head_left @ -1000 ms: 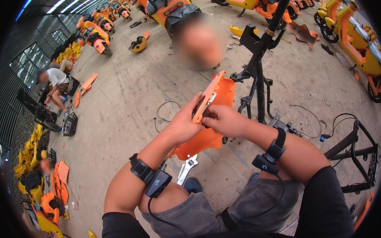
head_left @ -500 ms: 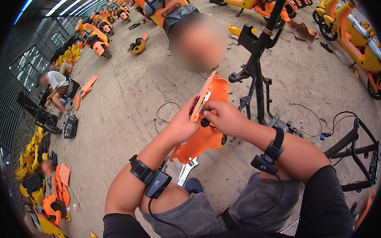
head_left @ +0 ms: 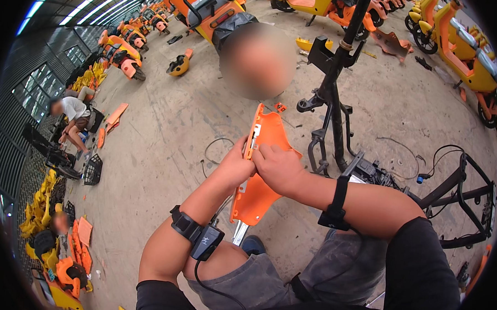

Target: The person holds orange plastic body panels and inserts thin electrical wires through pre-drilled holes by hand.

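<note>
Upright in front of me is an orange plastic scooter panel, its hollow inner side turned right. My left hand is closed round the panel's left edge. My right hand is closed, its curled fingers against the inside of that edge, close to the left hand. Whatever those fingers grip is hidden behind the knuckles. A pale metal strip shows along the edge above the hands. Below the panel, a silver metal tool sticks out by my left knee, its upper end covered.
A bare black scooter frame stands ahead right, and another black frame lies far right. A yellow helmet-like shell rests on the floor. Parked scooters line the back. A person sits at left near a black basket.
The panel has come down slightly and turned, showing more of its inner side. My right hand has moved left and rolled knuckles-up, and the black round part beside it is now hidden.
</note>
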Motion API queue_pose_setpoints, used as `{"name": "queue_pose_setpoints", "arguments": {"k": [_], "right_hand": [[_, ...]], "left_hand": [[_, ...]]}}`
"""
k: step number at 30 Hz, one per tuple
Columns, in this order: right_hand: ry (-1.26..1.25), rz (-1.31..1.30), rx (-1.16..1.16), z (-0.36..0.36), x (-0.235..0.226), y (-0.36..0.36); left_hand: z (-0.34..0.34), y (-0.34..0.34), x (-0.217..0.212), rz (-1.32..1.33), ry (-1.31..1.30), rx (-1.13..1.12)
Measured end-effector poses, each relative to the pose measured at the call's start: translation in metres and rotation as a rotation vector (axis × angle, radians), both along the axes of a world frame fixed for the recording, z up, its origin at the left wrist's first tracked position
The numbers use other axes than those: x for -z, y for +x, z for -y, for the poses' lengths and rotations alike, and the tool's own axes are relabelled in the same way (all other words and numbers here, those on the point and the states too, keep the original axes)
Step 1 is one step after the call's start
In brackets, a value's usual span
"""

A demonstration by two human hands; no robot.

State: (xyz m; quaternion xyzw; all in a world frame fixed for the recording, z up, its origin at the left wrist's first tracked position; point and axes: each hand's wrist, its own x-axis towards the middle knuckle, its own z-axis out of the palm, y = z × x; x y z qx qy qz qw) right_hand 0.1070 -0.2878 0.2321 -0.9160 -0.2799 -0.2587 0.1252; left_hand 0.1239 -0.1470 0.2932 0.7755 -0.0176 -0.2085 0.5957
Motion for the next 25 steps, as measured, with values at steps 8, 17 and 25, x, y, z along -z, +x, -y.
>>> {"name": "queue_pose_setpoints", "arguments": {"k": [8,17,25], "right_hand": [[-0.026,0.009,-0.008,-0.002,-0.003,0.005],[-0.016,0.079,-0.047,0.0,-0.001,0.005],[0.366,-0.791,-0.131,0.016,-0.021,0.013]], "left_hand": [[-0.008,0.0,0.005,-0.058,0.028,0.001],[-0.01,0.002,0.006,-0.052,0.007,-0.001],[-0.013,0.005,0.015,0.012,0.061,0.052]]}}
